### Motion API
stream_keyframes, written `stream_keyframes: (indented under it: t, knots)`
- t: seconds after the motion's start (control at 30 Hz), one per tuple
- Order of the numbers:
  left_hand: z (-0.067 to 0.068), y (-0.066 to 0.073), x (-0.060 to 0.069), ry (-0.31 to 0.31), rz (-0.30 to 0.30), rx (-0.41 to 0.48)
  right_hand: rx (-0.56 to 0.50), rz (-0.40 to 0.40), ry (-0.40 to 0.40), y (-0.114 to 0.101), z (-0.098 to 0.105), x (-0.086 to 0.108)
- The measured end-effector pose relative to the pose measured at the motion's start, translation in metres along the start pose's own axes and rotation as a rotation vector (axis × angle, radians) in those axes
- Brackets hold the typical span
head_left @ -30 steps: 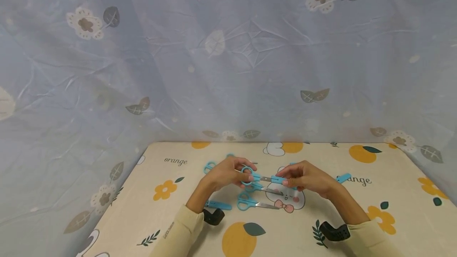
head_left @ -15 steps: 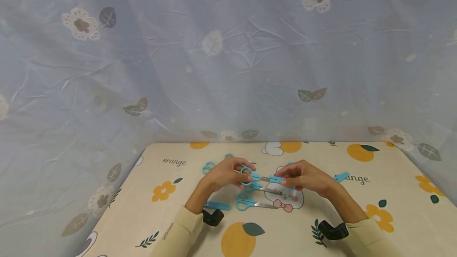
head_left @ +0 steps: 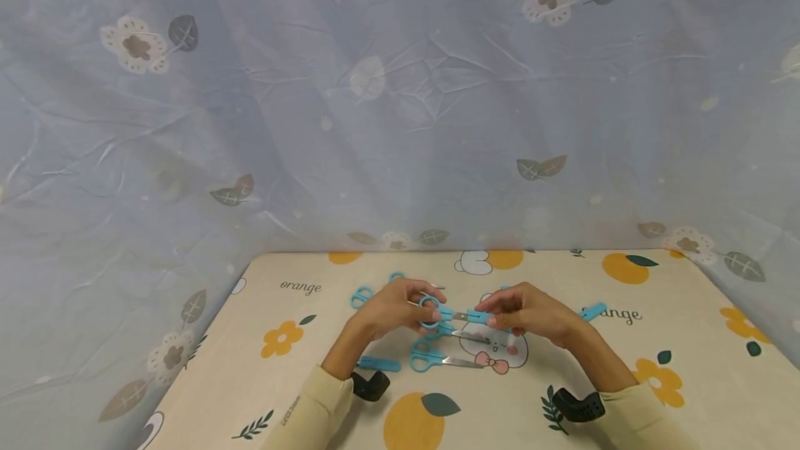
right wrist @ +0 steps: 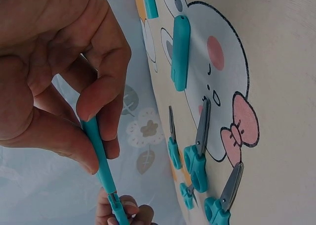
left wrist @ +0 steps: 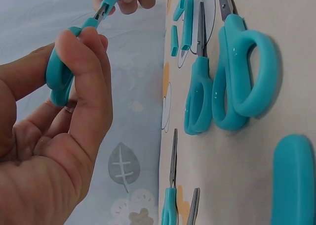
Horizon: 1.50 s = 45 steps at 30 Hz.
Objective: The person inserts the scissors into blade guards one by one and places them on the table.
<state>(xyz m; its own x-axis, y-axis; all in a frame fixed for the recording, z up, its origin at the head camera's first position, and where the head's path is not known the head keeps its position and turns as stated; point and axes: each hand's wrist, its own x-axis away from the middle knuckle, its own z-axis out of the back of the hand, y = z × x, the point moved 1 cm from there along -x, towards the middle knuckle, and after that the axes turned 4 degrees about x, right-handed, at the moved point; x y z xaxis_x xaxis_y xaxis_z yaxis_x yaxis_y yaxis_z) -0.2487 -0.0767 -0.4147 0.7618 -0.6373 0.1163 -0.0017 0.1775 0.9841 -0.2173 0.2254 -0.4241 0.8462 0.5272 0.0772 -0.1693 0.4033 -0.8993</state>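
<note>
Above the table, my left hand (head_left: 396, 311) pinches the light-blue handle of a pair of scissors (head_left: 445, 313) between thumb and fingers. My right hand (head_left: 531, 312) pinches a light-blue blade cover (head_left: 480, 317) that sits over the blade end. A short strip of bare metal shows between handle and cover. Beneath the hands lie two uncovered scissors, a nearer pair (head_left: 423, 356) and another pair (head_left: 471, 336) just behind it. In the left wrist view the held handle (left wrist: 58, 76) is partly hidden by the fingers. The right wrist view shows the cover (right wrist: 101, 158) meeting the scissors.
More scissors (head_left: 361, 296) lie behind the left hand, partly hidden. One loose cover (head_left: 380, 365) is by the left wrist, another cover (head_left: 593, 311) beyond the right forearm. Other covers (left wrist: 186, 24) lie under the right hand. A patterned cloth (head_left: 300, 339) covers the table; a curtain (head_left: 387, 123) hangs behind.
The cover sits slightly farther along the blades, so less metal shows between it and the handle. Both hands keep their grip; the head view has shifted a little.
</note>
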Motion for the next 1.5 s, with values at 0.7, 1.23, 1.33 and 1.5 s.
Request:
stream_keyframes:
  t: [0.7, 1.23, 1.33, 1.5]
  knots:
    - [-0.007, -0.003, 0.002, 0.020, -0.016, 0.009, 0.004, 0.011, 0.019, -0.001, -0.007, 0.000]
    - [-0.009, -0.004, 0.001, 0.042, -0.013, 0.001, 0.049, 0.061, 0.050, 0.000, -0.010, -0.002]
    - [-0.009, -0.005, -0.001, 0.047, -0.006, 0.016, 0.066, 0.063, 0.066, -0.001, -0.011, -0.003]
    - [-0.010, -0.005, -0.002, 0.056, -0.010, 0.014, 0.080, 0.055, 0.079, -0.001, -0.011, -0.004]
